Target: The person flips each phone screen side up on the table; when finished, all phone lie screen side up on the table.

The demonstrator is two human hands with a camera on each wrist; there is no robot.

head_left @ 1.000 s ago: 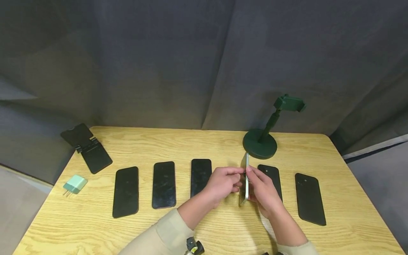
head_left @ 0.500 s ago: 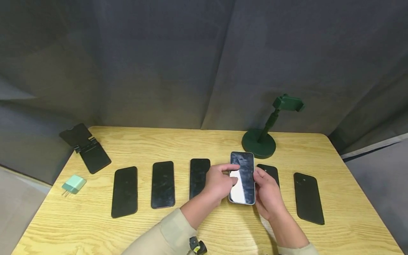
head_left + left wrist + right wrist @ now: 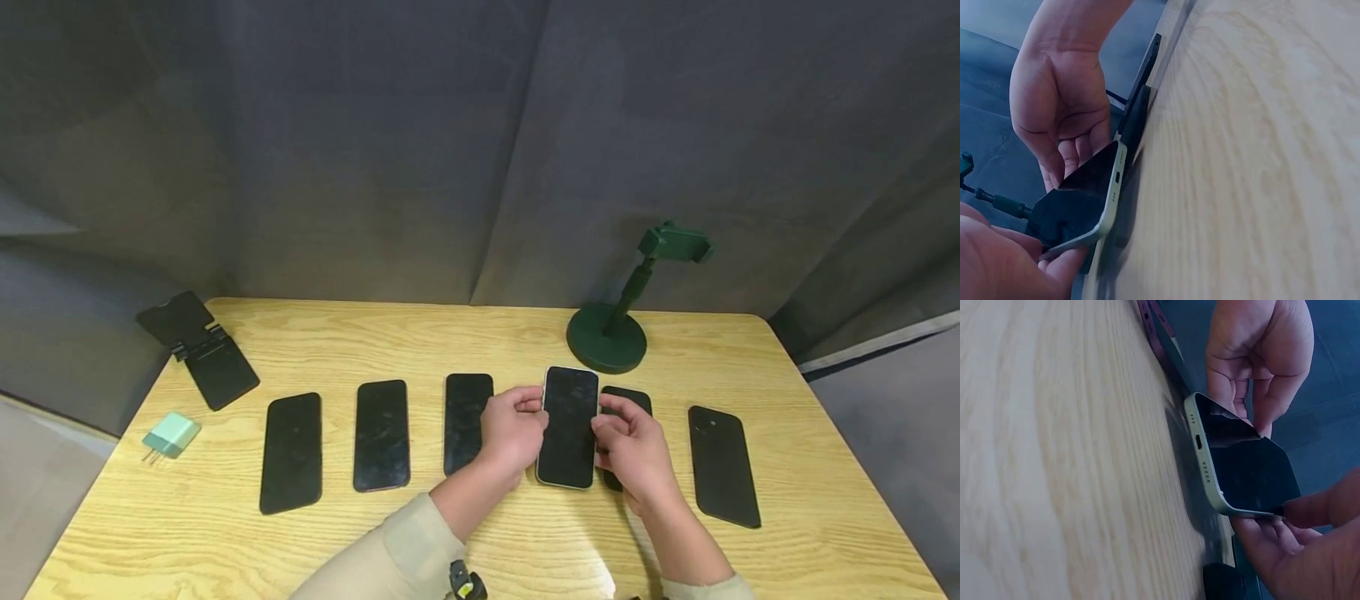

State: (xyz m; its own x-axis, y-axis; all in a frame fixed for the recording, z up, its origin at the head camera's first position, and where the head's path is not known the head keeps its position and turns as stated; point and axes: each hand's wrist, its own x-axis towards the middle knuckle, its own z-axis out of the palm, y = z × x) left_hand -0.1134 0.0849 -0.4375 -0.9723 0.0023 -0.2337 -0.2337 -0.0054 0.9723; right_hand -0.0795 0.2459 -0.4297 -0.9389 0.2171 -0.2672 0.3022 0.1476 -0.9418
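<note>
A smartphone [image 3: 567,427] with a dark screen and a pale rim is held screen up between both hands, close over the table. My left hand [image 3: 513,429] pinches its left long edge, thumb on top. On the opposite edge, my right hand [image 3: 636,446] grips with the thumb above and fingers beneath, plain in the right wrist view. The phone's bottom edge [image 3: 1115,178], with its charging port, faces the left wrist camera, and a shadow falls on the wood below. Under the right hand lies a black phone [image 3: 637,400], partly covered. Another phone [image 3: 468,417] lies beside the left hand.
More dark phones lie in the row: two at left, one phone [image 3: 381,435] nearer, and one phone [image 3: 724,467] at far right. A green phone stand [image 3: 606,340] rises behind. At left are a black folding stand [image 3: 221,371] and a mint charger [image 3: 172,434].
The phone has turned from standing on edge to screen up, then come slightly lower. My left index finger has left the screen, and that hand now holds the left edge.
</note>
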